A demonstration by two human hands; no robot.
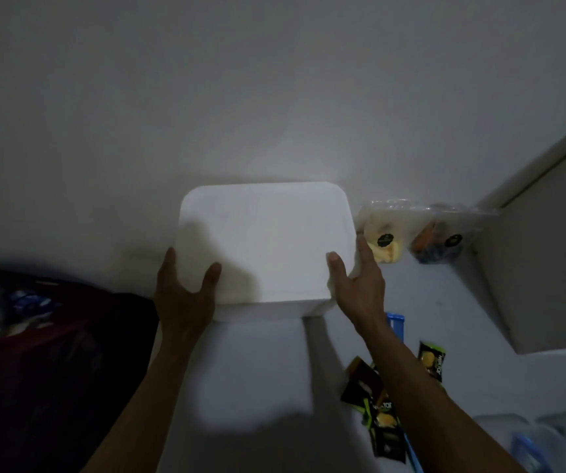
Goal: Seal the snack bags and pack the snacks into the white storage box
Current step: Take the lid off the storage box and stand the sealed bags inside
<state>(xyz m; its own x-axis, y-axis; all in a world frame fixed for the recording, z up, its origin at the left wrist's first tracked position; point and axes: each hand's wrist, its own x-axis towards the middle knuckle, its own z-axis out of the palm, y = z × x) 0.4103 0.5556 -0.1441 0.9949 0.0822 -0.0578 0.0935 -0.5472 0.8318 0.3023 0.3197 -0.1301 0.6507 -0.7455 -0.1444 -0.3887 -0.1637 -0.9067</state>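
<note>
**Both hands on the closed white box**

We are working on a pale grey table [257, 370] beside a wall. The white rounded-corner plastic storage box [264, 240] is sitting at the back against that wall, lid on. We are gripping it with both hands: the left hand [186, 295] at its near left corner, the right hand [360, 285] at its near right corner, thumbs lying on the lid.

Two clear plastic snack bags [411, 233] are leaning just beside the box's right side. Small black-and-green snack packets [384, 428] are lying near our right forearm.

To do this well, we are probably best lifting evenly, keeping the lid level, and steering clear of the leaning bags.
</note>
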